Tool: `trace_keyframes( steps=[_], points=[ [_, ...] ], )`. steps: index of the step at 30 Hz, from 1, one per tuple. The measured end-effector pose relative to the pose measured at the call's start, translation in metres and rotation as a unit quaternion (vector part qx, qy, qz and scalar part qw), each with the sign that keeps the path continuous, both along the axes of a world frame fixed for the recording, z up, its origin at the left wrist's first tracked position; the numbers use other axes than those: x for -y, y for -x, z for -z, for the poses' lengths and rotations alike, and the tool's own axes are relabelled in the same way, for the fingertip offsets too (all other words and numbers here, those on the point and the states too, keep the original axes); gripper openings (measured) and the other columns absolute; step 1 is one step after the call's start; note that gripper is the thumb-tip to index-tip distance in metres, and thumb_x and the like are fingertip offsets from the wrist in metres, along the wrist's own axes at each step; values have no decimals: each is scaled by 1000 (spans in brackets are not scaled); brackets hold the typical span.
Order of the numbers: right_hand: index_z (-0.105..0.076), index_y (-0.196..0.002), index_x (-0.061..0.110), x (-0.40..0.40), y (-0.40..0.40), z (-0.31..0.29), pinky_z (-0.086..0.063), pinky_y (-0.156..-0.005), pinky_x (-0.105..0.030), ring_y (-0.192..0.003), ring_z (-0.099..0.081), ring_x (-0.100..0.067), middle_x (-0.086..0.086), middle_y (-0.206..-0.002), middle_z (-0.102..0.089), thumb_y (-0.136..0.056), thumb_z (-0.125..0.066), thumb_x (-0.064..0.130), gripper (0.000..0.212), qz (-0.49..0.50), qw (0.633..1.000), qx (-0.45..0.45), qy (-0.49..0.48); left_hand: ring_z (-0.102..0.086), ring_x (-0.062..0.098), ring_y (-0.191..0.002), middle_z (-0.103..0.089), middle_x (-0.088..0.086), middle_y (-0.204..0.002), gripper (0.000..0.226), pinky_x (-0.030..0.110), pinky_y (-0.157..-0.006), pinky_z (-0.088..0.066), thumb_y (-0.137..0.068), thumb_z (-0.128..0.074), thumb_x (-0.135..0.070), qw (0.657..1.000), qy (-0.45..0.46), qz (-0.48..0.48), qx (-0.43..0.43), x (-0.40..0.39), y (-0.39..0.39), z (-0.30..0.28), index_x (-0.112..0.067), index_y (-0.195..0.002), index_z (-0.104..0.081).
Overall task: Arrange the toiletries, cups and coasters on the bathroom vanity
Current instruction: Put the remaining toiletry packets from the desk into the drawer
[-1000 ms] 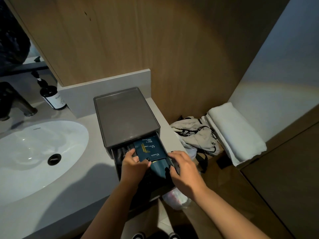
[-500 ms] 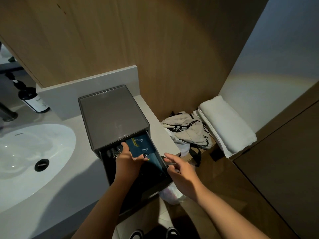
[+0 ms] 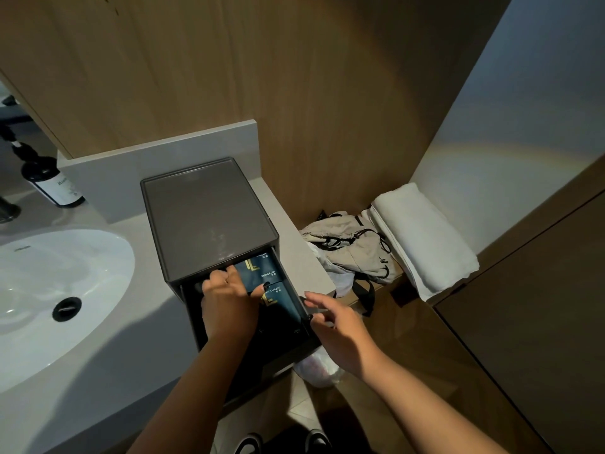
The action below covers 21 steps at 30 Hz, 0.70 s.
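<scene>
At the far left a dark glass pump bottle with a pale label (image 3: 54, 183) stands on the grey stone vanity top (image 3: 131, 326), behind the white oval basin (image 3: 49, 290). Right of the basin sits a dark grey plastic organiser box with a flat lid (image 3: 204, 216), its drawer (image 3: 302, 301) pulled out toward the person and overhanging the counter's front edge.

The step in hand looks like sorting the toiletry packets inside that drawer. The left hand (image 3: 227, 303) is down in it, fingers pressed on the near edge of a navy packet with gold lettering marked "shower cap" (image 3: 262, 268) — whether it pinches the packet or only pushes it I cannot tell. A second navy packet of the same make (image 3: 278, 299) lies just in front, touching or overlapping the first; both are flat, glossy and slippery-looking.

The right hand (image 3: 340, 329) hovers unclenched, holding nothing, at the drawer's right wall (touching it or just beside it — hard to say). Next, probably, the packets need squaring side by side, then a steady push to close the drawer without tipping the box.

Further right, on a lower ledge, lie a crumpled beige bag with black straps (image 3: 350, 247) and a folded white towel (image 3: 422, 237).
</scene>
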State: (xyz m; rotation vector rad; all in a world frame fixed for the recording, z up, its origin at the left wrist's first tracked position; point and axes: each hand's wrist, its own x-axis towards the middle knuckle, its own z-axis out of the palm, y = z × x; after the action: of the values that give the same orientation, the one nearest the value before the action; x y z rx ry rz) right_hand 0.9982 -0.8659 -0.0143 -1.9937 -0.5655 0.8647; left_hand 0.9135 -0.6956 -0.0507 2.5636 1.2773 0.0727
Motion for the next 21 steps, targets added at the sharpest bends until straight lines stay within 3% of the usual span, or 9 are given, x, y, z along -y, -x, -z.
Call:
trace_keyframes(
  steps=[2,6,9,17,21],
  points=[
    [-53,-133,20,-1,-1,0,-43,-104,-30,-118,-54,-10,1,-129,-58,-90,-46,0,48,-5,1000,-3,3,-53,45,-79,-55,30,-91,69,46,-61,-49,-69,-83,-36,1000,-27,-15,7,6,0,2,14,-110,-60],
    [-53,-133,22,-2,-3,1,-43,-105,-38,-120,-53,-12,1,-130,-58,-89,-46,1,50,-15,1000,2,12,-42,44,-117,-46,29,-128,77,50,-91,-42,-87,-61,-48,998,-11,-58,-8,13,-2,-8,6,-138,-40],
    [-53,-133,25,-2,-5,1,-44,-105,-36,-121,-53,-10,3,-131,-58,-88,-46,2,51,-22,1000,13,19,-33,39,-130,-41,25,-136,81,46,-102,-35,-87,-58,-50,998,-13,-55,-3,12,-2,-5,5,-142,-33],
    [-55,-131,26,-2,-8,-5,-49,-96,-27,-112,-56,-8,4,-127,-59,-88,-43,2,50,-39,999,13,20,-23,38,-134,-35,22,-140,86,51,-108,-24,-85,-57,-56,996,29,-89,13,9,-8,0,4,-141,-32],
    [-58,-126,25,2,-6,-12,-50,-76,-16,-91,-58,-3,14,-105,-57,-92,-43,1,44,-73,997,23,12,-39,43,-120,-48,29,-125,88,51,-103,-31,-78,-64,-58,997,1,-80,7,7,-8,3,11,-130,-45]
  ],
)
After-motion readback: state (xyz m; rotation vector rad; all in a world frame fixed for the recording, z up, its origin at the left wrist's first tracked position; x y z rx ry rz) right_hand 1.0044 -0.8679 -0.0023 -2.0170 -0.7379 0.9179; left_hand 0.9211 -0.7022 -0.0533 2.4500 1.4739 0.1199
